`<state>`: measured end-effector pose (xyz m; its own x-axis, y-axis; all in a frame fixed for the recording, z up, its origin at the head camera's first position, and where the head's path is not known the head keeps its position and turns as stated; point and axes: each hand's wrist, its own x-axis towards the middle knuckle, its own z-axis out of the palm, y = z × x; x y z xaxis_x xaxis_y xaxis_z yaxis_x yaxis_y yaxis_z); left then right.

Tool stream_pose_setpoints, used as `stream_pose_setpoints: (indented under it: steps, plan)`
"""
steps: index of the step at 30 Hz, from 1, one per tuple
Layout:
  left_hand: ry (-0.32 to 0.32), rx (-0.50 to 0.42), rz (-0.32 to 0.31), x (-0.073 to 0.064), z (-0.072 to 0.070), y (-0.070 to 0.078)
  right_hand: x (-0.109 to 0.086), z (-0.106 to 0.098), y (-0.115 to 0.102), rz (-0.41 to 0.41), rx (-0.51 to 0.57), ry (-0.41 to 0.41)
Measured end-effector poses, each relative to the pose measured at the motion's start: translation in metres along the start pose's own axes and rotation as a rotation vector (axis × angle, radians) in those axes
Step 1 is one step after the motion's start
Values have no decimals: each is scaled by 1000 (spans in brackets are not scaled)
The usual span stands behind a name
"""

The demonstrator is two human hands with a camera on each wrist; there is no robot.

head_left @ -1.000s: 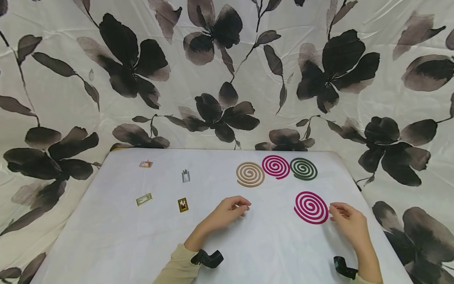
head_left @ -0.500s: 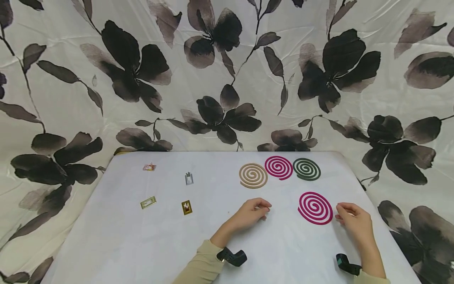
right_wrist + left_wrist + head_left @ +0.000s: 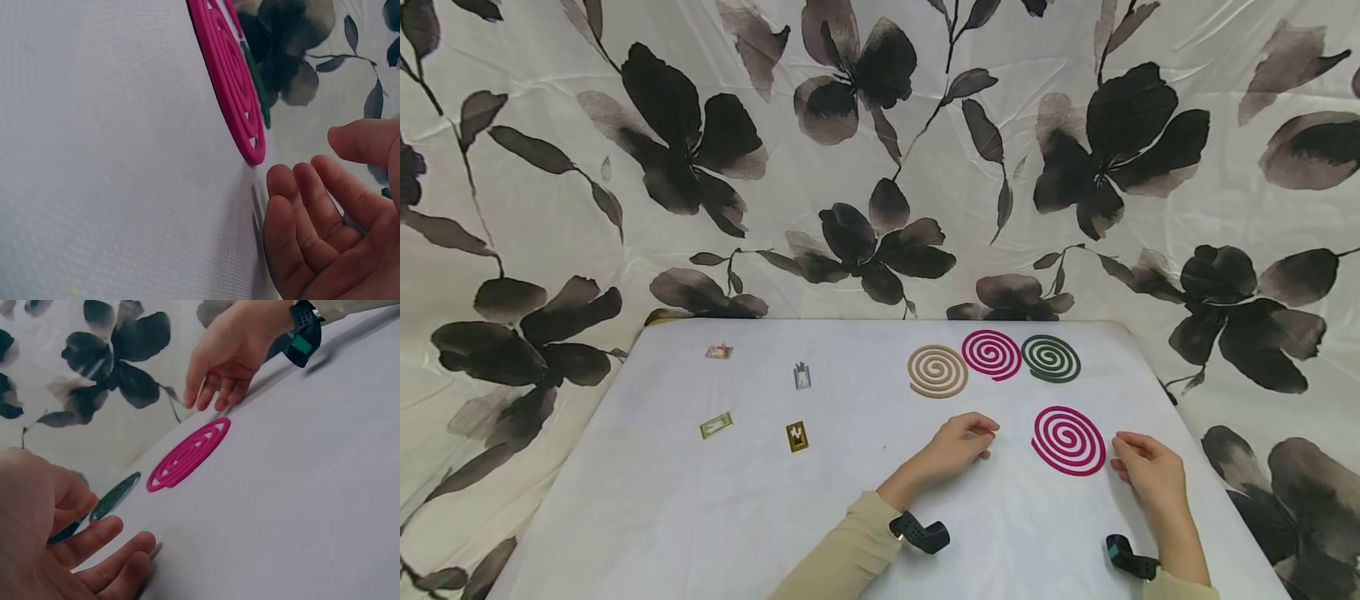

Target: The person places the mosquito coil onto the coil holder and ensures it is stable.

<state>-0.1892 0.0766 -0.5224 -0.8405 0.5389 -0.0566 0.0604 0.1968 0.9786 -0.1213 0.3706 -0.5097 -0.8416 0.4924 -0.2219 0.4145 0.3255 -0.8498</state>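
A magenta spiral coil (image 3: 1069,442) lies flat on the white table between the two hands, in the shape of a mosquito coil. My right hand (image 3: 1152,471) is just off its right edge, fingers loosely bent and holding nothing. In the right wrist view the thumb stands apart from the fingertips (image 3: 282,181), close to the coil's end. To the left of the coil my left hand (image 3: 951,450) hovers with relaxed, slightly curled fingers and an empty palm. Behind them lie a tan coil (image 3: 937,372), a second magenta coil (image 3: 992,355) and a dark green coil (image 3: 1051,359) in a row.
Small flat pieces lie on the table's left half: a pinkish one (image 3: 718,352), a silver one (image 3: 802,377), a pale gold one (image 3: 717,425) and a darker gold one (image 3: 797,437). A floral cloth (image 3: 850,125) hangs behind the table's far edge.
My left hand has moved right across the table toward the near magenta coil. The right hand stays beside that coil, and the coils keep their places; the view has shifted slightly.
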Motion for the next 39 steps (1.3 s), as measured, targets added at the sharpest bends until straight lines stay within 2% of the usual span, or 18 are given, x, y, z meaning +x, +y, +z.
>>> stream_pose_setpoints:
  steps: [8, 18, 24, 30, 39]
  plan:
    - [56, 67, -64, 14, 8, 8, 4, 1, -2, 11, -6, -19]
    - [37, 68, -137, 33, 16, 16, 8, 0, -1, 26, -20, -44]
    - [55, 102, -189, 42, 23, 20, 8, 2, -1, 66, -22, -51]
    - [69, 135, -215, 52, 29, 22, 11, 5, -1, 86, -32, -37]
    - [67, 167, -235, 57, 31, 26, 13, 8, 0, 85, -47, -19]
